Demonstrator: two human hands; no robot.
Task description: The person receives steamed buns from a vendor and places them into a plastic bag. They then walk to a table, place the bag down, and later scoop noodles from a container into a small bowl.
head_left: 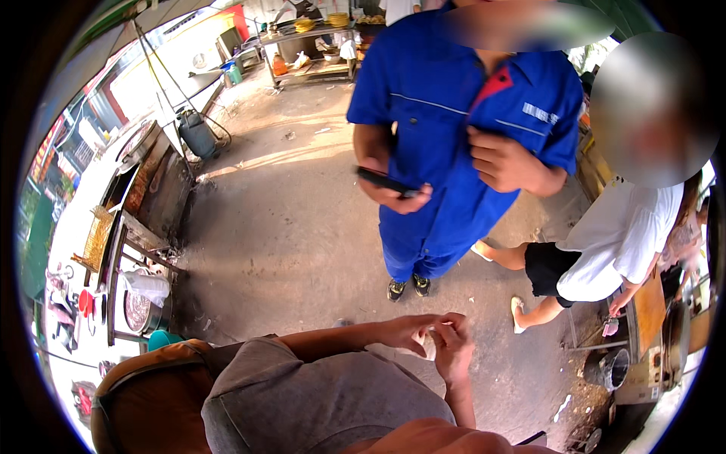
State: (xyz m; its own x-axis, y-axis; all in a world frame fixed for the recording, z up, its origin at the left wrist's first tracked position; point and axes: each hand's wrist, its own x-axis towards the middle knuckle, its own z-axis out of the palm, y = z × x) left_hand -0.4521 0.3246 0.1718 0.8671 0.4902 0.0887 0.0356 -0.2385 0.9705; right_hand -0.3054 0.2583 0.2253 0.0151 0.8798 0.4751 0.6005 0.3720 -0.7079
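My left hand [414,333] and my right hand [454,349] meet in front of my grey shirt [302,401]. The fingers of both are bent and drawn together, with the tips close to each other. A small pale thing [430,347] shows between them, too small to name. Facing me stands a person in blue work clothes [446,151], one hand around a black phone [386,181], the other hand curled at the chest.
At right a person in a white shirt [624,227] bends toward a wooden-topped table [649,310]; a black bucket [605,369] stands below. An orange-brown bag [151,393] is beside me. Left are a worktable [125,250] and gas cylinder [197,134]; shelves [310,72] stand behind.
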